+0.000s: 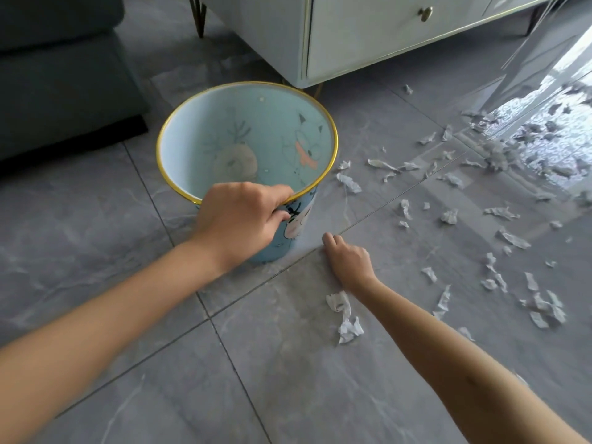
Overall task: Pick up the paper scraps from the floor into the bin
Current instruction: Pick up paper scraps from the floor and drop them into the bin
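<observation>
As the bin stands now, step: setup before the first pick, I judge. No scrap shows inside it.
Bin: upright on the floor, centre of scene, gold rim, mouth open toward us.
Left hand: clamped on the near rim, thumb over the edge, fingers curled on the outer wall.
Right hand: down on the tile just right of the bin base, fingers curled under. Can't tell if they pinch anything.
Paper scraps: scattered over the right half of the floor, from just beside the bin out to the far right glare patch. All are apart from the bin.
Big scrap: nearest one, lying just near-side of the right wrist.
Next move (judgement): right hand takes the closest pieces first and drops them over the right side of the rim. Left hand steadies the bin or drags it right as the near ones clear.
Grip needed: thin crumpled bits flat on smooth tile want a fingertip pinch or a rake into a pile.
Edges: cabinet just behind the bin on the far side, sofa at far left.
Open room: bare tile near and left of the bin. The right side is open but littered, so sliding the bin there would push scraps along.
Risk: a pull on the rim could tip the bin.
</observation>
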The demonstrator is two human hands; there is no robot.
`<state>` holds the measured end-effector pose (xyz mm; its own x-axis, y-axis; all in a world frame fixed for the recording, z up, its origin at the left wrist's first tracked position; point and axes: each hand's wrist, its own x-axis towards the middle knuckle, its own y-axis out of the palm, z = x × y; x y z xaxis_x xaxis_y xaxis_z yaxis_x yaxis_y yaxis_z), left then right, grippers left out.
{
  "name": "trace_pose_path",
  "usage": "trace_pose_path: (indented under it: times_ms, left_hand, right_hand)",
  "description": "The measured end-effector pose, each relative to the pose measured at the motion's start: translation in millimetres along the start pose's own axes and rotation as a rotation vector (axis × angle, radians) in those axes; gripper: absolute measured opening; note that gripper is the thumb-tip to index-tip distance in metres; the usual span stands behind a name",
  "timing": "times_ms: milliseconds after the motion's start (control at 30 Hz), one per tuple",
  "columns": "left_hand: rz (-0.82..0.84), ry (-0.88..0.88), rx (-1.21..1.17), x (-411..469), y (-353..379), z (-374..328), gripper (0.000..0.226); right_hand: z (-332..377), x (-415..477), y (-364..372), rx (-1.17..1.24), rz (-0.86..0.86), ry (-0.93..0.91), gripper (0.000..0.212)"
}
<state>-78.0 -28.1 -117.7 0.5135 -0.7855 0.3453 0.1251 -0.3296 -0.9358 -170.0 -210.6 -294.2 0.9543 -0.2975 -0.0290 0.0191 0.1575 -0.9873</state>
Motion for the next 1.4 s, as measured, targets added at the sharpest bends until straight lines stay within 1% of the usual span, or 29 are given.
trace_pose_path:
  times_ms: [33, 67, 100, 133, 200, 233, 300, 333, 367, 433, 533, 600, 667, 733, 767, 800, 833, 900, 933, 967, 1000, 1033, 1067, 1100, 1133, 1200, 1267, 1333, 1400]
  left_hand:
    - [0.003, 0.000, -0.003, -0.2, 0.3, 0.3, 0.015]
    - [0.011, 0.002, -0.010, -0.1, 0.5, 0.8, 0.016]
    - [0.018, 0.002, -0.016, -0.7, 0.8, 2.0, 0.016]
    - [0.026, 0.003, -0.029, -1.0, 0.1, 1.9, 0.016]
    - [0.048, 0.019, -0.060, -3.6, -1.7, 1.4, 0.015]
    - [0.054, 0.034, -0.072, -5.6, -2.7, 0.1, 0.013]
    - [0.062, 0.073, -0.073, -11.3, -4.0, -4.1, 0.013]
    - [0.070, 0.096, -0.068, -14.1, -4.3, -6.4, 0.017]
    - [0.075, 0.121, -0.061, -16.7, -4.1, -8.1, 0.022]
    - [0.085, 0.159, -0.041, -21.3, -5.3, -11.4, 0.026]
    - [0.090, 0.183, -0.020, -26.7, -7.6, -15.9, 0.016]
    - [0.098, 0.195, -0.016, -29.4, -8.3, -18.6, 0.016]
    - [0.089, 0.212, -0.031, -29.9, -7.8, -20.9, 0.012]
    - [0.077, 0.217, -0.041, -29.0, -7.8, -21.7, 0.012]
    - [0.069, 0.218, -0.040, -28.9, -7.8, -21.6, 0.018]
    - [0.056, 0.218, -0.036, -28.5, -8.0, -20.9, 0.024]
    - [0.049, 0.217, -0.033, -28.7, -7.6, -20.0, 0.027]
    - [0.048, 0.200, -0.031, -28.6, -6.8, -17.4, 0.026]
    - [0.042, 0.192, -0.029, -28.9, -5.8, -16.5, 0.026]
    - [0.039, 0.184, -0.025, -27.6, -6.3, -15.0, 0.025]
    - [0.046, 0.180, -0.028, -27.9, -5.9, -15.3, 0.024]
    - [0.046, 0.174, -0.029, -27.2, -6.1, -15.1, 0.024]
    - [0.047, 0.169, -0.028, -26.5, -6.6, -15.2, 0.025]
    - [0.045, 0.164, -0.026, -26.3, -6.4, -15.4, 0.025]
    - [0.042, 0.159, -0.022, -25.5, -6.6, -15.4, 0.026]
    - [0.033, 0.154, -0.013, -24.2, -7.1, -15.6, 0.025]
    - [0.027, 0.166, -0.004, -21.8, -6.5, -16.1, 0.018]
    - [0.009, 0.161, -0.003, -20.3, -5.7, -15.9, 0.012]
    - [-0.009, 0.148, -0.001, -21.0, -4.5, -14.2, 0.010]
  right_hand:
    - [-0.8, 0.0, -4.3, -0.027, 0.048, -0.005, 0.028]
    - [-1.6, 0.2, -8.5, -0.030, 0.056, 0.016, 0.028]
    - [-0.8, 1.0, -12.9, 0.015, 0.011, 0.080, 0.028]
    - [-1.6, 2.4, -21.6, 0.118, -0.091, 0.196, 0.030]
    - [-1.6, 9.3, -50.6, 0.413, -0.319, 0.470, 0.032]
    - [-0.6, 14.4, -70.5, 0.513, -0.446, 0.518, 0.033]
    - [4.5, 24.1, -118.8, 0.652, -0.679, 0.444, 0.037]
    - [10.3, 28.4, -144.0, 0.717, -0.775, 0.354, 0.040]
    - [17.0, 31.6, -165.6, 0.759, -0.835, 0.259, 0.042]
    - [32.4, 33.0, -197.0, 0.741, -0.827, 0.108, 0.041]
    - [53.3, 24.2, -215.1, 0.543, -0.686, -0.052, 0.032]
    - [62.0, 18.2, -212.9, 0.462, -0.554, -0.109, 0.025]
    - [64.2, 17.3, -208.6, 0.433, -0.375, -0.197, 0.020]
    - [60.8, 17.6, -206.5, 0.370, -0.192, -0.270, 0.030]
    - [56.5, 16.2, -206.4, 0.334, -0.148, -0.301, 0.035]
    - [52.0, 13.2, -206.8, 0.329, -0.162, -0.336, 0.037]
    - [47.7, 7.4, -206.4, 0.360, -0.230, -0.364, 0.037]
    - [39.4, -8.1, -200.2, 0.508, -0.501, -0.334, 0.034]
    - [34.4, -17.4, -191.2, 0.601, -0.649, -0.259, 0.031]
    - [28.4, -24.3, -179.6, 0.696, -0.761, -0.156, 0.027]
    - [22.7, -33.9, -163.7, 0.780, -0.815, -0.035, 0.024]
    - [16.5, -41.7, -146.8, 0.839, -0.818, 0.075, 0.022]
    - [8.9, -48.9, -129.1, 0.852, -0.754, 0.154, 0.021]
    - [0.5, -57.4, -109.2, 0.812, -0.629, 0.194, 0.021]
    - [-7.7, -64.9, -90.5, 0.714, -0.460, 0.190, 0.025]
    - [-20.6, -81.3, -55.8, 0.420, -0.110, 0.072, 0.048]
    - [-25.4, -96.5, -29.9, 0.181, 0.115, -0.101, 0.070]
    - [-24.4, -107.4, -9.0, 0.004, 0.214, -0.241, 0.078]
    - [-20.6, -112.2, 5.4, -0.079, 0.186, -0.290, 0.075]
